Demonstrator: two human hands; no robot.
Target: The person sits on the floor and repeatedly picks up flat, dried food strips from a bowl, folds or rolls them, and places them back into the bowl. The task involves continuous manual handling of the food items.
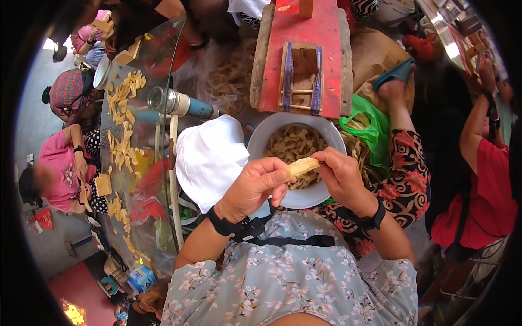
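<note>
A pale yellow dried strip [302, 168] is stretched between both hands over a white basin. My left hand [267, 181] pinches its left end between thumb and fingers, and my right hand [339, 171] pinches its right end with the fingertips. Below lies the white basin [259, 134], partly filled with curled brownish-yellow pieces [295, 142]. Beyond the basin, a wooden slicer-like device [301, 79] with blue bands and thin rods rests on a red-painted board [271, 53]. Black bands circle both wrists.
A white cloth [214, 157] lies left of the basin, near a glass table [142, 102] with scattered yellow pieces. A green plastic bag [369, 126] with long strips stands to the right. Several people sit around, one in pink [61, 171] at left and one in red [483, 195] at right.
</note>
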